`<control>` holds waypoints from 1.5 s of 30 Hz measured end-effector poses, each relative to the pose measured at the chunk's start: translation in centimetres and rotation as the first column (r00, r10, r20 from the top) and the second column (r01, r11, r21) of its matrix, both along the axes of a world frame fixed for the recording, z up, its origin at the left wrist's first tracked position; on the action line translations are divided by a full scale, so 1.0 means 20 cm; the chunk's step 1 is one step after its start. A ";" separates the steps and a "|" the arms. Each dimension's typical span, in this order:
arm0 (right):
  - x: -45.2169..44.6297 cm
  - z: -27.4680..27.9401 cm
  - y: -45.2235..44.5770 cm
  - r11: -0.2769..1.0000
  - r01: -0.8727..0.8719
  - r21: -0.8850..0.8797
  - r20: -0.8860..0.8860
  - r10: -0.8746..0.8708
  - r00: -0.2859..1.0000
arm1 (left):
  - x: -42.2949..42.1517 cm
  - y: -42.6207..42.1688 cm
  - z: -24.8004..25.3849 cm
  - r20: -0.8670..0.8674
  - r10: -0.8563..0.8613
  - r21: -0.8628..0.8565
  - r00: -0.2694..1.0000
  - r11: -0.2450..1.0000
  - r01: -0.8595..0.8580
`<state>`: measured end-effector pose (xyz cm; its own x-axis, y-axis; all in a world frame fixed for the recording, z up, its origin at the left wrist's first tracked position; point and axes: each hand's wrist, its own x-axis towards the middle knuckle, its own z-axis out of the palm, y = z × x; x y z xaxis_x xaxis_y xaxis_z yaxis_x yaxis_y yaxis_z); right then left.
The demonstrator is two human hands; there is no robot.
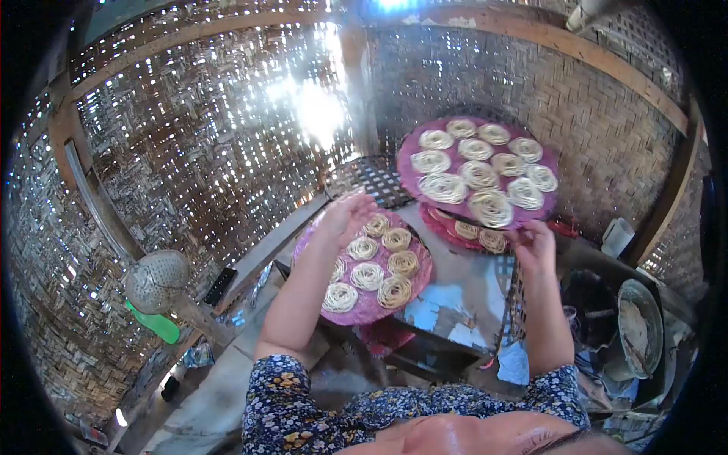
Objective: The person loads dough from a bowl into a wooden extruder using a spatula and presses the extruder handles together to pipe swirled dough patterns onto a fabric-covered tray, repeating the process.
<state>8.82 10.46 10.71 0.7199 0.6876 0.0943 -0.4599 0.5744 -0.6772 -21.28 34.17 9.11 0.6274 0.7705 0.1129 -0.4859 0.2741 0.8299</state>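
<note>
My left hand (350, 218) is over the far left part of a round pink-covered tray (421, 292), its fingers stretched out. Coils of pale strands like noodle nests (368, 276) lie spread on that tray, some hidden by my forearm. My right hand (535, 244) has its fingers closed at the near edge of a second round pink tray (413, 173), which carries several similar nests (478, 175). Under this upper tray, part of another pink tray (447, 233) with nests shows. Exactly how my right fingertips meet the rim is hard to see.
The trays rest around a pale, worn surface (462, 303). Woven bamboo walls (212, 136) stand behind. To the right are a metal basin (641, 330) and a white mug (617, 236). A perforated ladle-like bowl (157, 281), green sandal-like object (157, 324) and phone (221, 286) are left.
</note>
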 end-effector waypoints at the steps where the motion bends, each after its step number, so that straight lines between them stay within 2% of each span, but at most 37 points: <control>1: 0.02 -0.05 0.14 0.999 -0.044 -0.017 0.026 0.045 0.999 | 0.04 0.06 -0.01 -0.010 0.022 -0.027 1.000 0.999 -0.022; 3: 0.01 -0.10 0.36 0.984 -0.176 -0.027 0.043 0.177 0.983 | 0.11 0.14 -0.01 -0.038 0.074 -0.092 0.997 0.993 -0.077; 4: -0.05 -0.07 0.44 0.982 -0.182 -0.043 0.013 0.183 0.983 | 0.13 0.14 0.02 -0.051 0.098 -0.138 0.994 0.985 -0.104; 7: -0.09 -0.09 0.73 0.966 -0.256 -0.021 0.033 0.257 0.966 | 0.17 0.34 0.00 -0.099 0.238 -0.095 0.966 0.964 -0.247; 8: -0.06 -0.13 0.80 0.940 -0.339 -0.030 0.127 0.340 0.932 | 0.18 0.39 -0.02 -0.088 0.287 -0.082 0.954 0.952 -0.294; 11: -0.08 -0.13 1.08 0.962 -0.264 -0.068 -0.031 0.262 0.964 | 0.25 0.72 -0.13 -0.104 0.405 0.001 0.908 0.913 -0.407; 12: -0.06 -0.14 1.16 0.945 -0.321 -0.061 -0.026 0.320 0.947 | 0.25 0.70 -0.05 -0.235 0.476 0.061 0.847 0.877 -0.476; 15: -0.12 -0.09 1.30 0.962 -0.248 -0.116 0.029 0.253 0.967 | 0.31 0.95 -0.10 -0.265 0.534 0.078 0.803 0.842 -0.534; 16: -0.07 -0.14 1.43 0.968 -0.224 -0.109 -0.024 0.223 0.975 | 0.34 1.02 -0.11 -0.269 0.563 0.014 0.781 0.813 -0.582; 19: 0.01 -0.23 1.58 0.944 -0.314 -0.100 0.007 0.316 0.949 | 0.38 1.23 -0.24 -0.325 0.615 0.089 0.719 0.776 -0.624; 20: 0.01 -0.24 1.60 0.947 -0.307 -0.098 0.001 0.309 0.951 | 0.39 1.31 -0.31 -0.292 0.678 0.141 0.675 0.728 -0.671; 23: 0.08 -0.35 1.73 0.955 -0.296 -0.036 -0.020 0.295 0.955 | 0.39 1.46 -0.44 -0.392 0.730 0.233 0.560 0.668 -0.707; 25: 0.11 -0.37 1.74 0.950 -0.286 -0.124 -0.108 0.274 0.956 | 0.36 1.60 -0.57 -0.444 0.787 0.352 0.429 0.593 -0.724; 27: 0.16 -0.42 1.75 0.946 -0.283 -0.158 -0.141 0.262 0.955 | 0.31 1.64 -0.61 -0.464 0.778 0.355 0.423 0.601 -0.716; 28: 0.18 -0.46 1.77 0.964 -0.220 -0.148 -0.103 0.206 0.973 | 0.30 1.64 -0.63 -0.469 0.758 0.286 0.454 0.617 -0.733; 30: 0.21 -0.52 1.77 0.963 -0.214 -0.164 -0.055 0.208 0.977 | 0.30 1.63 -0.66 -0.461 0.720 0.148 0.518 0.638 -0.755; 33: 0.25 -0.56 1.75 0.959 -0.210 -0.193 -0.035 0.207 0.978 | 0.27 1.63 -0.73 -0.535 0.692 0.209 0.485 0.664 -0.718; 34: 0.26 -0.58 1.74 0.956 -0.209 -0.207 -0.038 0.206 0.978 | 0.26 1.63 -0.77 -0.575 0.709 0.273 0.409 0.637 -0.721; 37: 0.29 -0.58 1.69 0.960 -0.170 -0.223 -0.068 0.158 0.985 | 0.25 1.62 -0.80 -0.656 0.686 0.331 0.315 0.636 -0.697; 40: 0.36 -0.55 1.66 0.954 -0.170 -0.246 -0.068 0.158 0.985 | 0.26 1.60 -0.81 -0.634 0.715 0.347 0.294 0.603 -0.718; 43: 0.42 -0.54 1.64 0.978 -0.149 -0.146 -0.003 0.150 0.989 | 0.27 1.56 -0.75 -0.667 0.661 0.200 0.343 0.602 -0.773; 44: 0.43 -0.53 1.64 0.995 -0.081 -0.057 0.094 0.086 0.992 | 0.28 1.54 -0.73 -0.665 0.670 0.220 0.331 0.599 -0.770; 45: 0.45 -0.50 1.63 0.991 -0.084 -0.099 0.096 0.094 0.991 | 0.27 1.54 -0.74 -0.663 0.678 0.241 0.318 0.595 -0.767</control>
<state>17.81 43.12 0.64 0.6456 0.7579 0.0942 -0.4333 0.4651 -0.7720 -15.92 64.99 -5.69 -0.3283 0.9326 -0.1497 0.0986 0.1915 0.9765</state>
